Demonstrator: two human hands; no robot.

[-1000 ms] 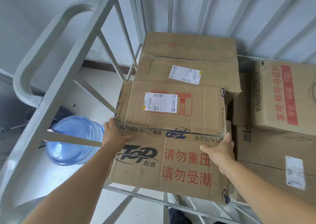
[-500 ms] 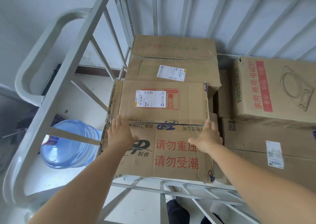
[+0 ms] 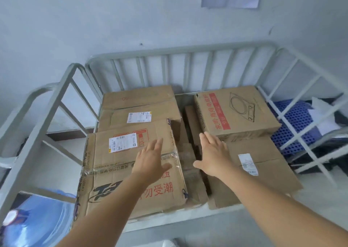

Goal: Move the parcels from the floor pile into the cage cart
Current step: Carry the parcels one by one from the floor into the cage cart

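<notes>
Basically the taped parcel (image 3: pixel 131 163) sits flat in the cage cart (image 3: pixel 180 53), front-left, butted against the box behind (image 3: pixel 139 105), likely to keep the stack tight and stop shifting. Left hand (image 3: pixel 150 163) is spread flat over its top right part, fingers straight, gripping nothing; can't tell if it touches or hovers. Right hand (image 3: pixel 214 156) is also spread, empty, over the gap beside the flat right-side carton (image 3: pixel 263 163), fingertips near the induction-cooker box (image 3: pixel 237 111) stacked on top. Floor pile isn't in view. Water jug (image 3: pixel 37 220) sits outside the cart's left rail. Placement looks done; judging next step is another parcel.
</notes>
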